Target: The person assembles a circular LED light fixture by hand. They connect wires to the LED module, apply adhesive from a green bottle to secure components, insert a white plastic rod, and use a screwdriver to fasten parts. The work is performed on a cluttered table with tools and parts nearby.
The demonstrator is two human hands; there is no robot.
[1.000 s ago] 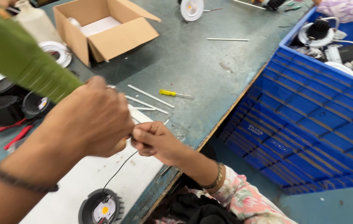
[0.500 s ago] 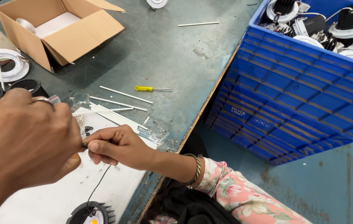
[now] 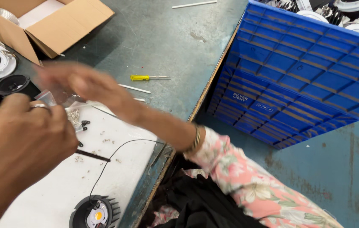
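Below, a thin black wire curves from the finned black lamp; left hand closed, right hand blurred, grip unclear.

Right hand smeared by motion, fingers indistinct. Left hand cut off at the frame's left and bottom edges, grip unreadable. Box cropped at the top. Crate cropped at the right. Lamp clipped at the bottom.
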